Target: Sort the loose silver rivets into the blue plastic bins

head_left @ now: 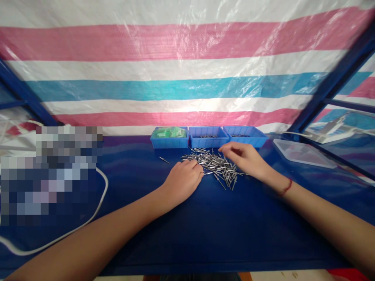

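Note:
A loose heap of metal rivets (218, 164) lies on the blue table, in front of three blue bins. My left hand (186, 177) rests at the heap's left edge with its fingers curled together; a rivet shows by its fingertips, and what they hold is too small to tell. Over the heap's right side is my right hand (244, 158), thumb and fingers brought close together, with nothing clearly visible between them. One single rivet (164, 160) lies apart, left of the heap.
Green packets (169, 132) fill the left bin; the middle bin (208, 142) and right bin (249, 141) hold some rivets. A clear plastic lid (303, 153) lies at right. A white cable (102, 195) curves at left beside a blurred area.

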`<state>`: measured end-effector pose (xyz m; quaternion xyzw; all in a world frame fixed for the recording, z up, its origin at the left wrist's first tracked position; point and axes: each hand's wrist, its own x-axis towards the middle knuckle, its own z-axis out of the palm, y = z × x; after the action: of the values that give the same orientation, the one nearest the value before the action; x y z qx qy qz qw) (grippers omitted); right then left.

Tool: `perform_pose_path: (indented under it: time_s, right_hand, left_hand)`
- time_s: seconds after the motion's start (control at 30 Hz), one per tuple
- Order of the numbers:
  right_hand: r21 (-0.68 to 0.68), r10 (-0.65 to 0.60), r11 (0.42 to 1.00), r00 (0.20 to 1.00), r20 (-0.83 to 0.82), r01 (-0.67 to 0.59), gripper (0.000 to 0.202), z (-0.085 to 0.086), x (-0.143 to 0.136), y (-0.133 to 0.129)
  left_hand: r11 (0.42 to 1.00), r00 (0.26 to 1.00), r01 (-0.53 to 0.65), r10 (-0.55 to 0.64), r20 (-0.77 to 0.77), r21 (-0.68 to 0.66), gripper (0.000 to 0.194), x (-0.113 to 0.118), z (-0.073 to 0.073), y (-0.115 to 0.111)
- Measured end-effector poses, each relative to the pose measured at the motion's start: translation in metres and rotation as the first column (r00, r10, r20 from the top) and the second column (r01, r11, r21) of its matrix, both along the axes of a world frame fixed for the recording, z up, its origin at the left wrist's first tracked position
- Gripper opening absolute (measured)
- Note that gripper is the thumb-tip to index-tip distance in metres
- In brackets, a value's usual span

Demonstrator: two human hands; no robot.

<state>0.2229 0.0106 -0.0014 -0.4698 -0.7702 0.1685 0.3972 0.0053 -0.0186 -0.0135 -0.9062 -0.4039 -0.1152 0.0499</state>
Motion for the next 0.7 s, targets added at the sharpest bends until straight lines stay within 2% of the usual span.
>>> perform_pose_path:
  time_s: [0.1, 0.2, 0.27, 0.3, 0.37, 0.43, 0.53, 0.7]
  right_hand:
    - [0.042, 0.198, 0.975, 0.942, 0.271, -0.217, 0.019, 0.0, -0.015, -0.019]
    - [0.092, 0.231, 0.954, 0.891, 0.39, -0.287, 0.02, -0.003, -0.024, -0.028]
    - [0.095, 0.242, 0.951, 0.9, 0.361, -0.294, 0.021, -0.003, -0.026, -0.029]
    - [0.084, 0.249, 0.954, 0.916, 0.313, -0.288, 0.021, -0.003, -0.026, -0.029]
    - [0.044, 0.258, 0.962, 0.949, 0.179, -0.27, 0.021, -0.002, -0.027, -0.028]
    - [-0.005, 0.259, 0.966, 0.964, 0.057, -0.259, 0.023, 0.0, -0.027, -0.028]
    - [-0.066, 0.268, 0.961, 0.963, -0.024, -0.269, 0.025, 0.001, -0.028, -0.029]
    - [-0.105, 0.271, 0.956, 0.961, -0.058, -0.276, 0.027, 0.001, -0.03, -0.033]
  left_hand:
    - [0.999, 1.0, -0.019, 0.02, -0.024, 0.03, 0.024, -0.001, -0.002, 0.001]
    - [0.999, 0.997, -0.002, -0.001, 0.072, 0.046, 0.024, -0.001, -0.002, 0.003]
    - [0.999, 0.968, 0.02, -0.027, 0.249, 0.03, 0.022, -0.002, -0.002, 0.003]
    - [0.999, 0.931, 0.041, -0.041, 0.364, 0.01, 0.018, -0.002, -0.002, 0.003]
    - [0.993, 0.815, 0.105, -0.057, 0.576, -0.05, 0.013, -0.002, -0.002, 0.003]
    - [0.98, 0.706, 0.166, -0.042, 0.707, -0.107, 0.022, -0.001, -0.003, 0.002]
    - [0.974, 0.64, 0.171, 0.006, 0.768, -0.15, 0.02, 0.0, -0.001, 0.001]
    - [0.976, 0.631, 0.157, 0.019, 0.776, -0.151, 0.011, 0.0, 0.005, -0.002]
